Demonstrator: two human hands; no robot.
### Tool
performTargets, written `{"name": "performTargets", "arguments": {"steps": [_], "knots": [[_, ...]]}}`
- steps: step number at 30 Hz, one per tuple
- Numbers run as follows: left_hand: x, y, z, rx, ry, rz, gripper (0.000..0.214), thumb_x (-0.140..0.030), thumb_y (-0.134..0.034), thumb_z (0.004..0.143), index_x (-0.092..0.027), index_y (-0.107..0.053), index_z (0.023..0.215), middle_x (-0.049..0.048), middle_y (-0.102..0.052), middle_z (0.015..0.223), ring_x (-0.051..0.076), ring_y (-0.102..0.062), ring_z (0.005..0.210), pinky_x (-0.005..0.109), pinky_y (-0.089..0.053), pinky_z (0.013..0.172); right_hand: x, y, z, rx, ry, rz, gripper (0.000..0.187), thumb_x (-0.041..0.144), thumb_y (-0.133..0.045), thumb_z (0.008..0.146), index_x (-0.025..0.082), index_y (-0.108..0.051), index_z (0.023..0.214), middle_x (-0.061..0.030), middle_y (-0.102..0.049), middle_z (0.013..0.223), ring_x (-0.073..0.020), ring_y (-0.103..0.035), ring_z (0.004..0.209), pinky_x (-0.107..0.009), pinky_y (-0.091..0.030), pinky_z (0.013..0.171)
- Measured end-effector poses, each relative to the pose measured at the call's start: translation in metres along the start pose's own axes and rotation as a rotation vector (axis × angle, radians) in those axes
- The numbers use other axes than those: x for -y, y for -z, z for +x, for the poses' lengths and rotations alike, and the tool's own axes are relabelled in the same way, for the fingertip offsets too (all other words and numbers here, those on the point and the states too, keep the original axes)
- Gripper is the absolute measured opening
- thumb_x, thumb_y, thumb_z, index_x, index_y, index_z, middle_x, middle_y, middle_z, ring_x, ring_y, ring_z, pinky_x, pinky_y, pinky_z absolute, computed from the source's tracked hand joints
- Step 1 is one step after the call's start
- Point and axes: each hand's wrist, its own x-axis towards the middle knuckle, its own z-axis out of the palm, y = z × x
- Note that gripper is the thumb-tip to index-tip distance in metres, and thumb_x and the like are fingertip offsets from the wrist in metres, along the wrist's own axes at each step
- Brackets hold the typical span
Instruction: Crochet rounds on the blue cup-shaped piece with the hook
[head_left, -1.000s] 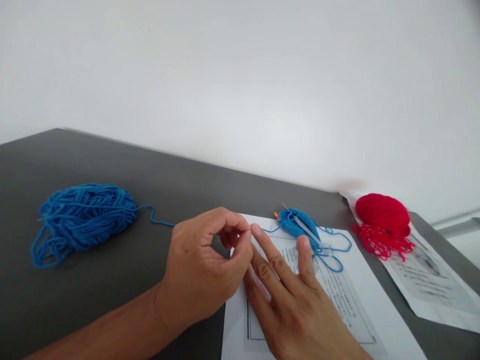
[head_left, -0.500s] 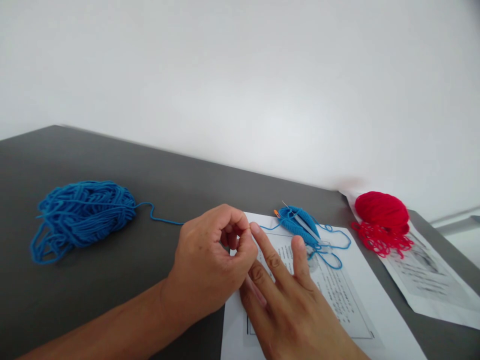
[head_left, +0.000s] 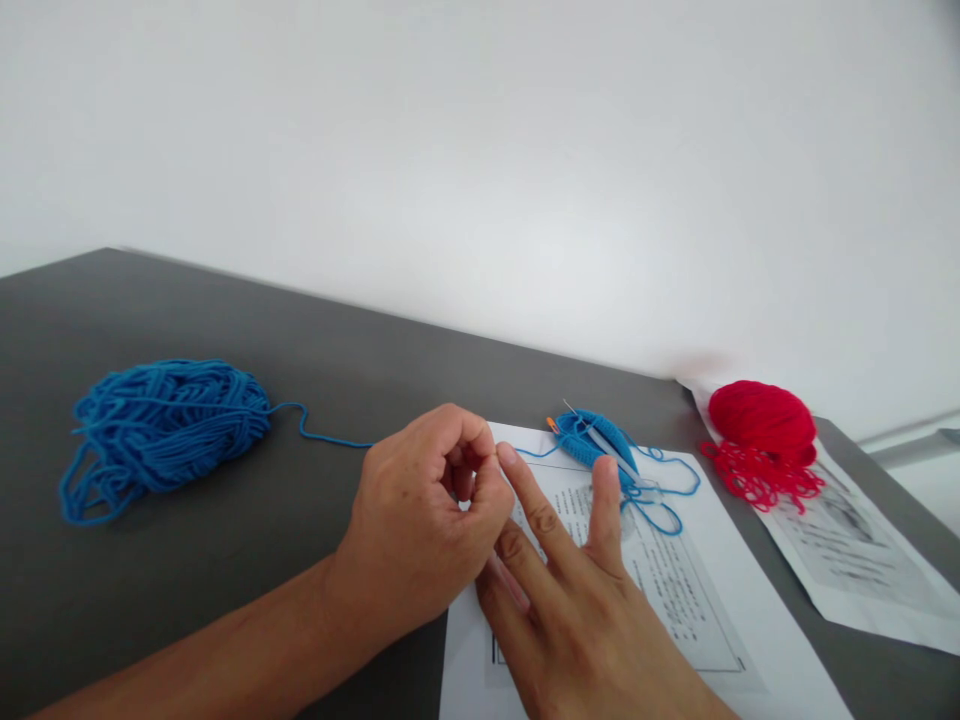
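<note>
My left hand point(head_left: 427, 515) is closed in a pinch above the left edge of the printed sheet, its thumb and index tips pressed together. Anything between those tips is too small or hidden to make out. My right hand point(head_left: 574, 590) lies close against it, back up, with fingers spread and the outer one raised. One of its fingertips touches the left pinch; its thumb is hidden. Blue yarn point(head_left: 330, 440) passes behind my left hand towards a blue knitted or crocheted piece point(head_left: 583, 438), in which a pale, slim tool point(head_left: 611, 452) rests.
A blue yarn skein point(head_left: 176, 425) lies on the dark table point(head_left: 225, 590) at left. The printed sheet point(head_left: 772, 660) is under my right hand. Red yarn point(head_left: 763, 425) sits on another paper point(head_left: 870, 590) at right. Behind the table rises a white wall point(head_left: 450, 150).
The outer finger of my right hand has lifted slightly higher. Both hands otherwise keep nearly the same pose, and the yarn and papers lie as before.
</note>
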Motion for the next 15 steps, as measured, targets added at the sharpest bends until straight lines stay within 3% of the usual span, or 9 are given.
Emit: {"name": "performTargets", "arguments": {"steps": [9,15], "knots": [[0.0005,-0.0013,0.0014,0.008,0.001,-0.002,0.014,-0.006,-0.058,0.074,-0.019,-0.059,0.067,-0.0079,-0.056,0.056,0.005,-0.052,0.049,0.017,-0.041,0.054,-0.0001,0.0012,0.001,0.017,-0.018,-0.001,0.028,0.012,-0.049,0.097,0.013,-0.075,0.108,-0.0177,-0.065,0.141,-0.0427,-0.024,0.157,-0.072,0.008,0.124],[-0.0004,0.0004,0.0012,0.029,0.047,-0.058,0.014,-0.011,-0.06,0.081,-0.019,-0.062,0.07,-0.0076,-0.059,0.057,0.005,-0.055,0.05,0.016,-0.043,0.054,0.0002,0.001,0.0002,0.018,-0.009,-0.009,0.026,0.012,-0.049,0.097,0.012,-0.075,0.104,-0.0196,-0.064,0.142,-0.0433,-0.022,0.158,-0.073,0.008,0.123]]}}
